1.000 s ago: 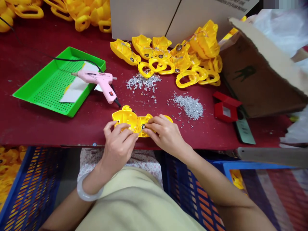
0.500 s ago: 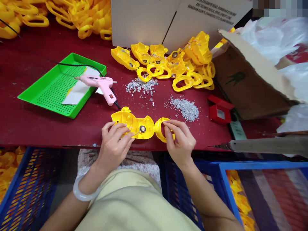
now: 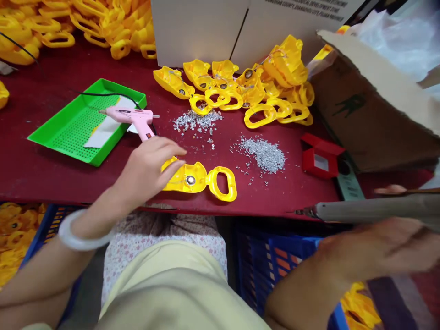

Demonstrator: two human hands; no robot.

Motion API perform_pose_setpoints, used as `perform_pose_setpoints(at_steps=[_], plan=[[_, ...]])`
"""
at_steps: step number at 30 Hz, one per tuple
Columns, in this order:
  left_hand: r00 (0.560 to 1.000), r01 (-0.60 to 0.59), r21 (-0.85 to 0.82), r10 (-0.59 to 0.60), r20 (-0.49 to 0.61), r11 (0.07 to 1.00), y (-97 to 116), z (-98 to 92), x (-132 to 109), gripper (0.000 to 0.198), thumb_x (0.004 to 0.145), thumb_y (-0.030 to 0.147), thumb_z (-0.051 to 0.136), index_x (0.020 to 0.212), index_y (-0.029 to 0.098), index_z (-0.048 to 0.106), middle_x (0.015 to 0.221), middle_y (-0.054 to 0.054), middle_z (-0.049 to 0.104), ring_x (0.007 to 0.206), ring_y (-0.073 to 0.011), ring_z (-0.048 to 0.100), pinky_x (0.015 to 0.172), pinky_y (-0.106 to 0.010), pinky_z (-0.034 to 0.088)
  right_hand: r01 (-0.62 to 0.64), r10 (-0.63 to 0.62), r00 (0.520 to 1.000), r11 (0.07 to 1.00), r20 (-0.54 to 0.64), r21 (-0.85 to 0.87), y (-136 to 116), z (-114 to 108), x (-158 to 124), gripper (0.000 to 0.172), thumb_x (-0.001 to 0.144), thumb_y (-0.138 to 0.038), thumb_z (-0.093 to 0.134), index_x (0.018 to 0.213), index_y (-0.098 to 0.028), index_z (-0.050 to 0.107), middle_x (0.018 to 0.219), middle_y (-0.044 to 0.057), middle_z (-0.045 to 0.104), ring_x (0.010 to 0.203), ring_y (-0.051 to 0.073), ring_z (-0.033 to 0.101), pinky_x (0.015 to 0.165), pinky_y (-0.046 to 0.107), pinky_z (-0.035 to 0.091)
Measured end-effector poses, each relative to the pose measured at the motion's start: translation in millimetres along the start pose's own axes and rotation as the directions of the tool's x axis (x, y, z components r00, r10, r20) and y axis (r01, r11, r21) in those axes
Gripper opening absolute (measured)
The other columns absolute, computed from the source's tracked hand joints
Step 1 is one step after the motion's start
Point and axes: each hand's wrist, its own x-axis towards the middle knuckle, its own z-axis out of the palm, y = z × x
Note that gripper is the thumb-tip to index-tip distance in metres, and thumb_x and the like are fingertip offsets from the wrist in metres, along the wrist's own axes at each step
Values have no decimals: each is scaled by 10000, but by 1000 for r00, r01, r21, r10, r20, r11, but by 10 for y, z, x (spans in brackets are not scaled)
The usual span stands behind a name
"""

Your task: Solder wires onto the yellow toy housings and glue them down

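A yellow plastic toy shell half [image 3: 195, 185] lies hollow side up near the table's front edge, with a round speaker in it and a ring-shaped handle at its right end. Over the shell's left end is my left hand [image 3: 147, 167], thumb and forefinger apart; part of the shell shows between them. The hand hides the lower handle of a pink glue gun [image 3: 132, 117]. Far to the right, my right hand [image 3: 385, 250] is motion-blurred just below a grey electric screwdriver [image 3: 364, 208]. Its fingers are too smeared to read.
Small screws [image 3: 264, 155] and clear bits [image 3: 197, 121] lie in piles. A green tray [image 3: 94, 158] sits left, a red box [image 3: 319, 160] right. More yellow shells [image 3: 254, 91] stand before a white carton [image 3: 202, 32]. A fingertip [image 3: 390, 189], owner unclear, shows beyond the screwdriver.
My right hand has let go of the shell's ring handle and swung right to beside the screwdriver. My left hand has risen up and left along the shell, which has shifted slightly left.
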Motion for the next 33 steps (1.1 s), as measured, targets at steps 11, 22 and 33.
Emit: perform_pose_setpoints(at_steps=[11,22,33], plan=[[878,88,254,-196,438,963,-155,961,1030,165,687,13,622,714,166,679,624,-45,592,649,-204,600,646,-324,456,-238,216,970,939,110,249,-151,10,-196,218,609,-237,701,822,-257,742,528,14,564,422,196,503,448,432,437],[979,163,-387,-98,181,908,548,-11,176,95,797,140,608,754,197,671,746,-6,689,702,-154,641,695,-286,486,-302,202,935,884,291,357,-426,78,-339,195,603,-200,644,770,-299,668,467,-41,410,365,144,365,342,332,291],[548,534,-706,-446,708,-464,900,596,-897,211,687,300,781,795,143,689,671,-8,661,542,-68,557,515,-199,445,-337,-9,764,847,645,411,-1317,259,-605,103,886,-282,470,818,-325,537,491,-63,263,354,118,270,354,283,304]])
